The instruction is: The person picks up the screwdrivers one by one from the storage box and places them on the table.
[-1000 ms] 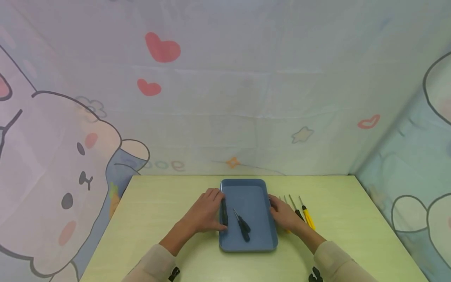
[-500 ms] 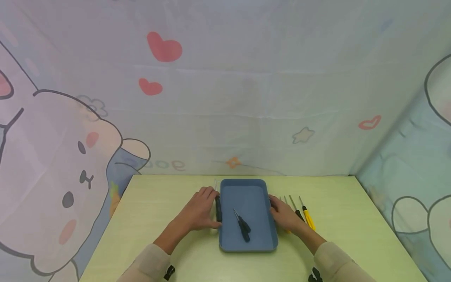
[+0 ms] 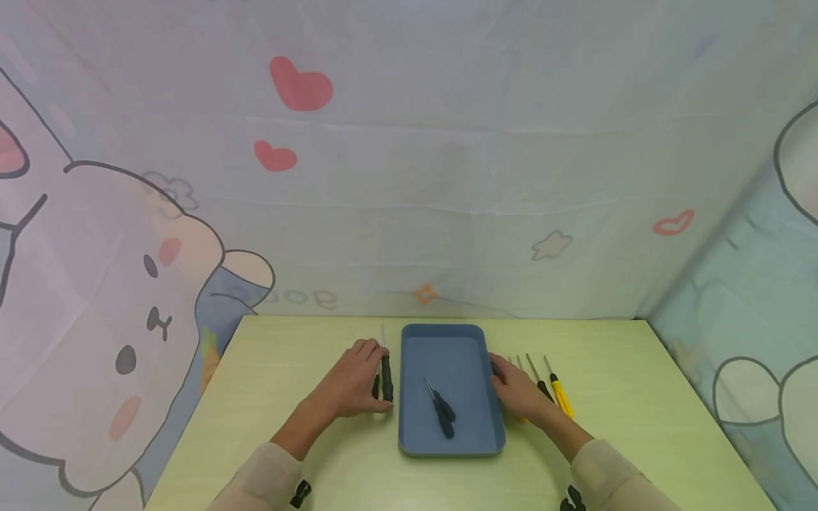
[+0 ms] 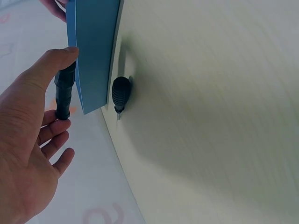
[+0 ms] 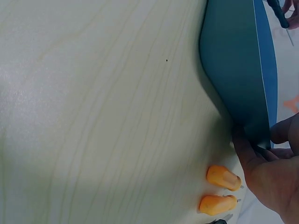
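My left hand grips a black-handled screwdriver just left of the blue tray, thumb at one end of the handle and fingertips at the other. In the left wrist view this screwdriver is held above the table, while a second black-handled screwdriver lies on the tabletop beside the tray wall. Inside the tray, two small black-handled screwdrivers lie close together, tips pointing away. My right hand holds the tray's right side, with fingers at the rim and outer wall in the right wrist view.
Right of the tray lie several screwdrivers, among them a yellow-handled one and a black-handled one. Two orange-yellow handles show below the right hand. A printed cloth hangs behind the pale wooden table.
My left hand has carried the screwdriver left, from over the tray's left rim to beside the tray above the table. The right hand and the tray have stayed put.
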A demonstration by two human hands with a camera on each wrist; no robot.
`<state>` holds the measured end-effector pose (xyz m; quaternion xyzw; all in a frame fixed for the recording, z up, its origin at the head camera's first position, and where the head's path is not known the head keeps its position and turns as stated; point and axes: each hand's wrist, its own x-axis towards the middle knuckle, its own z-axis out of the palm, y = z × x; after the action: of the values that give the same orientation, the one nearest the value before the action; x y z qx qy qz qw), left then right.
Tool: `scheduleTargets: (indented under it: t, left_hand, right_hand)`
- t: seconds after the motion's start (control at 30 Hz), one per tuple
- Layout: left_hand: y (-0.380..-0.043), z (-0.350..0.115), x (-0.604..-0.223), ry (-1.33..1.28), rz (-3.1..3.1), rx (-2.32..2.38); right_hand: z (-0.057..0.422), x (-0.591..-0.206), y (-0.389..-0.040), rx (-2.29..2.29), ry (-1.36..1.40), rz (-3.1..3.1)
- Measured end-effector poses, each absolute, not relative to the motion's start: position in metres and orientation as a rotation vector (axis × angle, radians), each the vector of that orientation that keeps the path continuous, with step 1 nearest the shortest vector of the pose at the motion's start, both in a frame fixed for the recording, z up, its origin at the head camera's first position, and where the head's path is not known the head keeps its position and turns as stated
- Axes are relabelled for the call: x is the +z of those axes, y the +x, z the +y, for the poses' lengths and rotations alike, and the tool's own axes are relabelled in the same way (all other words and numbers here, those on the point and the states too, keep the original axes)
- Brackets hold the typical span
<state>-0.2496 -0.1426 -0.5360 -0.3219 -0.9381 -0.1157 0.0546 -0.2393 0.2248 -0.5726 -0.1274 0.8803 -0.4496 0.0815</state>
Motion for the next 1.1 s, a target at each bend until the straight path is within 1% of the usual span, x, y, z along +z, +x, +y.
scheduleTargets:
  t: [1.1]
  left_hand:
    - [-0.257,-0.169,-0.539,-0.949,-2.936,-0.297]
  right_hand:
    - [0.223,-0.573,-0.239,-1.334,-0.372,2.652]
